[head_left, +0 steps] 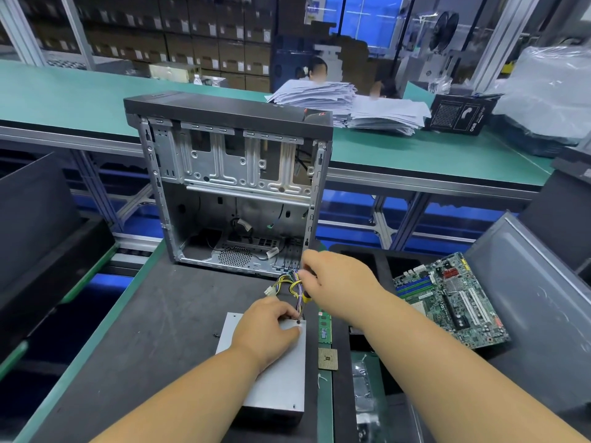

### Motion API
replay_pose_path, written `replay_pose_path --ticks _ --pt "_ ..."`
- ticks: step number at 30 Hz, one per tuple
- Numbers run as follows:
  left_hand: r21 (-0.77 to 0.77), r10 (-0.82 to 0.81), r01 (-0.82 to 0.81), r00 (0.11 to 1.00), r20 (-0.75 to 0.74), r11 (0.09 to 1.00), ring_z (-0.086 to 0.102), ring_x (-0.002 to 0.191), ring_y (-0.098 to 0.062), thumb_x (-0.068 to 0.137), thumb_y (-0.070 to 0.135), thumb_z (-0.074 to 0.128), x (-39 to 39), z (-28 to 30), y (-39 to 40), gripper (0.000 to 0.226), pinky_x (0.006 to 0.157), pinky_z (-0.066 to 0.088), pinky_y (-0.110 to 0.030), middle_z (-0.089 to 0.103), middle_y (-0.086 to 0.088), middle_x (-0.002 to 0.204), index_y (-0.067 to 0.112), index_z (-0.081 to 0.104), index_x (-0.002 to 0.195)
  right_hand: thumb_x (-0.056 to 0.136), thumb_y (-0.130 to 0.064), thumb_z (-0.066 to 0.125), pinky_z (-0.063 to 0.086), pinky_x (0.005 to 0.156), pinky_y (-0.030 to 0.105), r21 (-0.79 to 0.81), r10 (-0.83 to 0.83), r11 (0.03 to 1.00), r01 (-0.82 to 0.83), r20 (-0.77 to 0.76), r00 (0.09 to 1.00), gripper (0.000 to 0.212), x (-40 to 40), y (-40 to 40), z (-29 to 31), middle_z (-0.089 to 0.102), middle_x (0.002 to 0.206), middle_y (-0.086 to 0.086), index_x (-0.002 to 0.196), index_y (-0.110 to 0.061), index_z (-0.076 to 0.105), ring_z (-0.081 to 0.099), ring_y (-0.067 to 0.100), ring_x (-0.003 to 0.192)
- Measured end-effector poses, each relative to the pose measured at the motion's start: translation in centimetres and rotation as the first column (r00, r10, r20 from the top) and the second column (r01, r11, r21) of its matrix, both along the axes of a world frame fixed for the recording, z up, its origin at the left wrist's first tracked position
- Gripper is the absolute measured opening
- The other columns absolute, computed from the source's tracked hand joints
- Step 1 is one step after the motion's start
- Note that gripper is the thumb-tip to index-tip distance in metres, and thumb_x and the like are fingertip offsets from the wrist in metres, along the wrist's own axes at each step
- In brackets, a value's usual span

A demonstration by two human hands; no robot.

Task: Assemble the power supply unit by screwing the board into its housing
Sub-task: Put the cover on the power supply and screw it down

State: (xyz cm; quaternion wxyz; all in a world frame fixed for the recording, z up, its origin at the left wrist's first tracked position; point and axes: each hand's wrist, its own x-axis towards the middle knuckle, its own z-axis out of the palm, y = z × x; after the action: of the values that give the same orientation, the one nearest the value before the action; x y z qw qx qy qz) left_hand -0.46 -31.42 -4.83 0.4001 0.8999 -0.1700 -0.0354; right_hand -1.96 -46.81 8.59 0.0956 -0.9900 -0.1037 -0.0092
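Note:
A grey metal power supply housing [275, 388] lies flat on the dark mat in front of me. A bundle of yellow, purple and black wires [289, 282] comes out of its far right corner. My left hand [267, 327] rests on the housing's lid, fingers curled near a screw [298, 321] at that corner. My right hand [335, 282] grips a screwdriver with a yellow and black handle [306, 297], its tip standing on the screw. The board inside the housing is hidden.
An open computer case [230, 187] stands upright just behind the housing. A motherboard [454, 302] lies tilted at the right, beside a grey side panel [537, 314]. A memory stick [324, 327] and a CPU chip [327, 359] lie right of the housing. Paper stacks [351, 107] sit on the far green bench.

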Motion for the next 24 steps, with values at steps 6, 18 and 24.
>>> replay_pose_path --ticks 6,18,24 --pt "0.019 -0.009 0.008 0.998 0.057 1.0 0.051 0.098 -0.008 0.08 0.03 0.072 -0.3 -0.4 0.1 0.017 0.085 0.041 -0.018 0.057 0.015 0.094 0.031 0.071 0.097 0.099 -0.045 0.047 0.037 0.057 0.033 -0.101 0.007 0.995 -0.006 0.009 1.0 0.026 0.6 0.0 0.3 0.05 0.074 -0.003 0.09 -0.021 0.046 0.049 0.023 0.076" --pt "-0.011 0.008 -0.008 1.0 0.02 1.0 0.055 0.1 -0.006 0.078 0.031 0.075 -0.2 -0.1 0.1 0.011 0.089 0.044 -0.022 0.061 0.018 0.092 0.038 0.069 0.084 0.099 -0.028 0.05 0.04 0.058 0.036 -0.001 0.001 1.0 -0.001 -0.063 0.998 0.015 0.9 0.2 0.1 0.049 0.078 0.0 0.093 -0.017 0.042 0.049 0.023 0.071" --pt "-0.032 0.026 -0.025 1.0 0.017 0.999 0.055 0.099 -0.006 0.078 0.028 0.076 -0.1 -0.3 0.0 0.009 0.09 0.045 -0.023 0.063 0.016 0.091 0.033 0.072 0.084 0.099 -0.034 0.053 0.027 0.048 0.031 -0.011 -0.091 0.996 0.09 -0.068 0.994 0.025 0.9 0.1 -0.1 0.042 0.068 0.0 0.088 -0.016 0.038 0.038 0.013 0.058"
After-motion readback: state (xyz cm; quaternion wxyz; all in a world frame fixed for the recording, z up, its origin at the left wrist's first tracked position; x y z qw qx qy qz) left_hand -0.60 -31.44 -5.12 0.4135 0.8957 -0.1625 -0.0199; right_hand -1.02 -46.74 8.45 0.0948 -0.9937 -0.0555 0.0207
